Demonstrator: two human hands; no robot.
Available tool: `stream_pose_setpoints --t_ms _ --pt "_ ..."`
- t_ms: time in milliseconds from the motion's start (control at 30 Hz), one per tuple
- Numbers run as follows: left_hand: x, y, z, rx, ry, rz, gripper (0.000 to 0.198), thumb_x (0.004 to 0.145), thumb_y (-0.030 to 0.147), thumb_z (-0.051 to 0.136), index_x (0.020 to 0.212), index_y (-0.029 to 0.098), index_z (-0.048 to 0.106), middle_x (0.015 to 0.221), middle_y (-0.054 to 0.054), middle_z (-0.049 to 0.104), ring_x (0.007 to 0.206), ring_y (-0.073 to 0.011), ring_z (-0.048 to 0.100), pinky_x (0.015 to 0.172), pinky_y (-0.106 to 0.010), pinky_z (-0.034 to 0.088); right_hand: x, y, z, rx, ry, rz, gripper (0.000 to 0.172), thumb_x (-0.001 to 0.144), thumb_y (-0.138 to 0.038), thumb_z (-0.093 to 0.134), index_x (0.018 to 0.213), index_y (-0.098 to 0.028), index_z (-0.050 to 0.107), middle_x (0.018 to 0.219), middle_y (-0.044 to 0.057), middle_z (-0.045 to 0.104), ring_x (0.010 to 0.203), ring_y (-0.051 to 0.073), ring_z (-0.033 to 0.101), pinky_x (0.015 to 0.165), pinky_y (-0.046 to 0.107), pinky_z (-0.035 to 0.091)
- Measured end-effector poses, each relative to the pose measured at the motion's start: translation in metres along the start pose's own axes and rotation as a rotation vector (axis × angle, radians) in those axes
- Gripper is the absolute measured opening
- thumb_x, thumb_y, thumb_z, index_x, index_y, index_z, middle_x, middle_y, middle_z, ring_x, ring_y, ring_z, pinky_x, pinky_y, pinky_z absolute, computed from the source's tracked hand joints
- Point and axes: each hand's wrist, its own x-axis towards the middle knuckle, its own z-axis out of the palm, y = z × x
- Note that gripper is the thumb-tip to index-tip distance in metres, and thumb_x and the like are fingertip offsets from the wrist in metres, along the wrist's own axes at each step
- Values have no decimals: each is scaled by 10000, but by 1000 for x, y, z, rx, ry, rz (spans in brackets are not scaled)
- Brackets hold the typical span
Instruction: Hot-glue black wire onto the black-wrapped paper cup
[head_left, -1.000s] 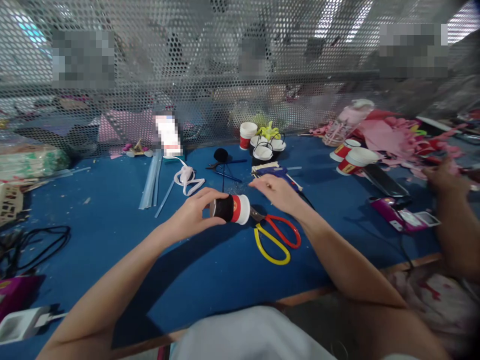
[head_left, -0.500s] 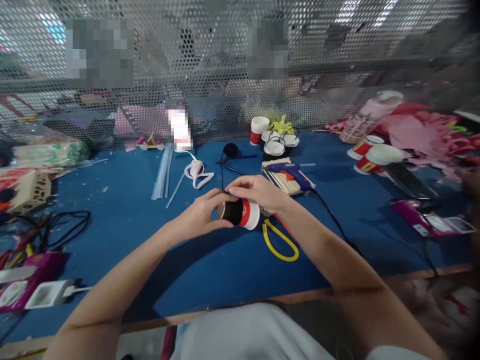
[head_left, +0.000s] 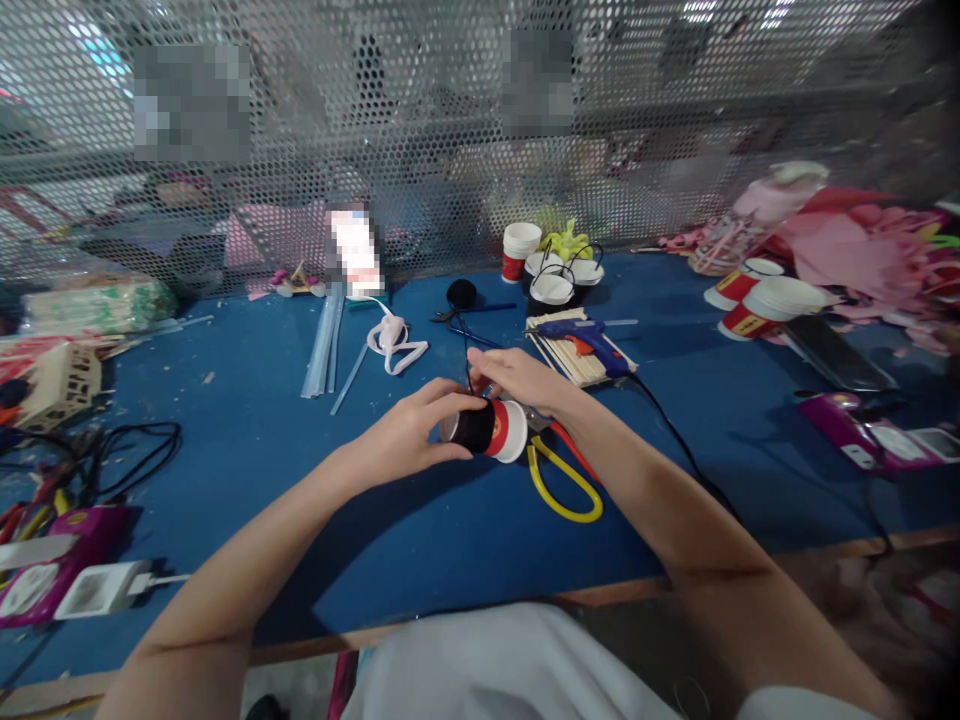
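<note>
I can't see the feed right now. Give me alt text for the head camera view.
Both hands meet over a blue table: the left hand grips a paper cup lying sideways, wrapped in black and red, while the right hand touches its top. Yellow-and-red scissors lie just right; a blue glue gun rests on wooden sticks behind.

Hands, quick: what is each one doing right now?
Left hand: closed around the black-wrapped paper cup, holding it on its side.
Right hand: fingers pinched at the cup's top edge; what they pinch cannot be told.
</note>
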Motion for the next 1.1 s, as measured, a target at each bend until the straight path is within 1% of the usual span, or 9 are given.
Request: stream_pose_setpoints --t_ms 100,200,300,400,467,567,667,800,1100 --pt "-1 2 -3 1 -8 -5 489 786 321 604 1240 237 445 1204 -111 465 1096 -225 499 920 -383 442 0 2 -5 -58 110 -42 566 752 -680 387 613 -160 561 668 54 599 640 136 544 579 261 413" --pt "-1 4 -5 0 -26 -9 496 781 318 611 1242 241 446 1194 -106 468 1081 -222 507 914 -384 448 -3 3 -5 -52 -45 22 605 752 -691 365 566 -162 592 610 47 597 579 124 522 549 262 404" --pt "0 9 -8 -7 -62 -27 494 780 308 613 1240 248 446 1199 -101 464 1088 -227 511 918 -389 451 -7 1 -1 118 -253 92 580 749 -681 389 585 -167 604 555 13 580 523 111 499 522 260 398" --pt "0 14 -10 -13 -81 -20 484 774 301 620 1228 251 459 1246 -106 442 1171 -248 461 960 -397 426 -10 -3 3 307 -313 21 496 787 -606 426 749 -170 660 713 24 643 670 123 565 632 261 436" --pt "0 16 -10 -12 -76 -11 477 772 307 622 1219 246 467 1286 -112 415 1221 -258 417 986 -397 405 -10 -5 2 345 -270 -64 390 787 -520 509 867 -174 670 850 35 661 796 129 578 729 266 434" --pt "0 13 -10 -22 -71 -16 467 771 325 622 1207 236 481 1264 -118 433 1195 -257 442 966 -396 419 -10 -7 0 327 -156 -123 294 733 -419 622 870 -164 669 897 47 661 837 135 578 768 278 429" --pt "-2 9 -12 -73 -43 -39 490 765 343 626 1216 230 472 1200 -107 488 1105 -237 508 921 -388 450 -11 -10 -3 259 -17 -142 260 725 -404 630 796 -157 670 816 38 654 747 114 566 696 256 431" --pt "-2 7 -17 -207 58 -137 631 723 352 668 1275 225 391 1248 -108 488 1044 -225 552 853 -359 497 -14 -15 -8 187 143 -197 267 736 -418 615 781 -158 656 647 1 592 577 82 503 563 232 410" --pt "0 -4 -13 -363 82 -246 581 689 368 695 1185 157 478 1124 -119 575 869 -193 616 781 -354 524 -18 -17 -18 60 323 -326 283 777 -437 567 693 -168 543 573 -20 526 529 77 475 514 223 392"
